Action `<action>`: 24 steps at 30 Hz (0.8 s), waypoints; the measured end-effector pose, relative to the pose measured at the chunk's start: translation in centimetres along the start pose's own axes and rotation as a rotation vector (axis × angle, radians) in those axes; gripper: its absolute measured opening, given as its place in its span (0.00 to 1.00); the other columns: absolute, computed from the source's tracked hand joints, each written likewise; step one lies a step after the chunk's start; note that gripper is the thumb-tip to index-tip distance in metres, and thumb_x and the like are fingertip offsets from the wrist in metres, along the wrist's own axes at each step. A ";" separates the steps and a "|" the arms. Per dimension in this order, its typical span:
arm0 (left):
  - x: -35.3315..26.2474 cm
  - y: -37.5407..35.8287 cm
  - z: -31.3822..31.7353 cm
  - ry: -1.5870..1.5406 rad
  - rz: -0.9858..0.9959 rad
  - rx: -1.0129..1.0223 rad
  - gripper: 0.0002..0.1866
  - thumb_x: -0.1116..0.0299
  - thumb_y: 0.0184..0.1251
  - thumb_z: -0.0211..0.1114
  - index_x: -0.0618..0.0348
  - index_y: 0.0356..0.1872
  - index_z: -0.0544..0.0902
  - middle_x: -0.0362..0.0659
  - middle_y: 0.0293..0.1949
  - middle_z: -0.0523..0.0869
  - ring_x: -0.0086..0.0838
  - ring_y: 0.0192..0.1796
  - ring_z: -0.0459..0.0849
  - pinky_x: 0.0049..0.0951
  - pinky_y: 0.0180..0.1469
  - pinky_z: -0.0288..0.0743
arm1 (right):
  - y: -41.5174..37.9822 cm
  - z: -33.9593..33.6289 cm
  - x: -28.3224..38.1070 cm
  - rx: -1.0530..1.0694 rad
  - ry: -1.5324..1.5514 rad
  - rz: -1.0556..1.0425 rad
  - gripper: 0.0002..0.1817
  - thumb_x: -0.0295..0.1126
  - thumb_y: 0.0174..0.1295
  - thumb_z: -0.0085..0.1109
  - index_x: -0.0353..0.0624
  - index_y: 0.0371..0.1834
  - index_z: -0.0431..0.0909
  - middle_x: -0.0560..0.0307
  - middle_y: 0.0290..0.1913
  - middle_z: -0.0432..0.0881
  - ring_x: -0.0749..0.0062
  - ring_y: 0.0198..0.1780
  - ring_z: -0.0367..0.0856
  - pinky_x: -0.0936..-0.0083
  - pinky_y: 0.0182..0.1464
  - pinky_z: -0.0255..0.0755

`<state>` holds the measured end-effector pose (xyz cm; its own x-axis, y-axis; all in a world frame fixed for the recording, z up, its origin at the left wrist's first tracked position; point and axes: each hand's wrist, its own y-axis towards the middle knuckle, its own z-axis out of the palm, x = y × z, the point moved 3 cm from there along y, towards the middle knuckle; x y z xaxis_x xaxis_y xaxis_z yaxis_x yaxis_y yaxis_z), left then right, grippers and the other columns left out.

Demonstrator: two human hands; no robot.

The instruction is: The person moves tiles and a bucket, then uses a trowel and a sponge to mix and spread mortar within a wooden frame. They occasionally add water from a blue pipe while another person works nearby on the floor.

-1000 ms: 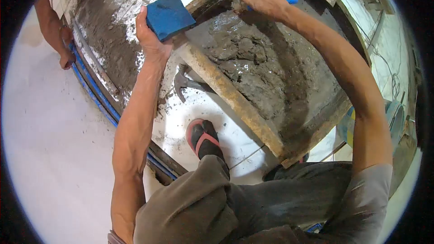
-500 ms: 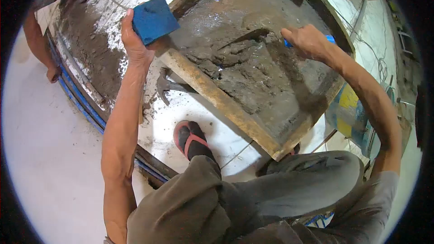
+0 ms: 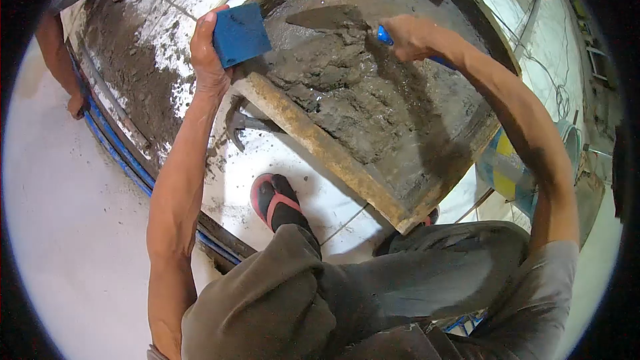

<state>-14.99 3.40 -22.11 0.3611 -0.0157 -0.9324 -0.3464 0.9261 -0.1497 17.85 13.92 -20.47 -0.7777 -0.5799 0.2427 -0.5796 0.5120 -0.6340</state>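
Observation:
My left hand [image 3: 209, 53] grips a blue square block [image 3: 242, 35] by its left side, above the near-left corner of a wooden-edged mixing tray [image 3: 320, 141]. What the block is made of, and whether it is hollow, I cannot make out. In my right hand [image 3: 415, 37] is the blue handle of a trowel [image 3: 323, 17]. Its mud-coated blade points left, over the wet mortar [image 3: 333, 67] heaped in the tray.
A claw hammer [image 3: 239, 122] lies on the white floor against the tray's near side. Loose sand [image 3: 127, 60] and blue pipes [image 3: 110, 143] are at the left, beside another person's hand [image 3: 76, 105]. A yellow-banded bucket [image 3: 503, 167] stands right.
The trowel has moved left and away from me across the mortar, and its blade shows more. My left hand has shifted slightly right, turning the blue block a little.

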 end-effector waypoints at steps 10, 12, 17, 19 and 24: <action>0.2 0.4 -0.4 0.013 0.015 0.029 0.26 0.50 0.71 0.55 0.64 0.55 0.77 0.48 0.45 0.83 0.33 0.43 0.84 0.34 0.49 0.81 | -5.0 5.8 2.1 0.013 0.030 -0.156 0.15 0.28 0.47 0.62 0.35 0.39 0.73 0.34 0.30 0.81 0.37 0.33 0.81 0.50 0.35 0.74; 0.4 0.4 -0.6 0.046 0.015 0.036 0.28 0.48 0.71 0.55 0.65 0.57 0.76 0.50 0.46 0.84 0.35 0.44 0.86 0.36 0.49 0.82 | -6.6 6.9 2.6 0.024 0.050 -0.128 0.19 0.29 0.47 0.63 0.36 0.42 0.72 0.35 0.31 0.81 0.36 0.36 0.82 0.49 0.35 0.74; 0.7 1.1 -1.6 0.122 0.061 0.044 0.27 0.48 0.72 0.55 0.63 0.57 0.77 0.49 0.46 0.84 0.34 0.43 0.86 0.36 0.49 0.82 | -11.8 5.5 3.5 -0.049 -0.148 0.005 0.22 0.29 0.50 0.63 0.37 0.48 0.68 0.37 0.31 0.81 0.36 0.36 0.81 0.49 0.35 0.74; 0.4 0.4 -0.5 0.004 0.012 0.031 0.24 0.51 0.73 0.54 0.63 0.55 0.78 0.47 0.44 0.83 0.31 0.42 0.84 0.33 0.48 0.80 | -14.0 4.2 3.1 -0.121 -0.274 0.084 0.22 0.29 0.51 0.62 0.37 0.48 0.67 0.37 0.30 0.80 0.36 0.35 0.80 0.49 0.35 0.73; 0.3 0.6 -0.7 0.047 0.019 0.060 0.28 0.49 0.73 0.54 0.65 0.58 0.76 0.49 0.46 0.84 0.33 0.44 0.85 0.35 0.50 0.81 | -16.8 3.6 -5.1 -0.459 -0.072 0.279 0.16 0.33 0.55 0.62 0.37 0.40 0.68 0.34 0.31 0.81 0.37 0.38 0.83 0.50 0.37 0.73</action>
<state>-15.65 3.73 -22.73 0.3137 -0.0140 -0.9494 -0.2997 0.9473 -0.1130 32.43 6.01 -13.70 -0.9081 -0.4157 0.0501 -0.4125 0.8678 -0.2770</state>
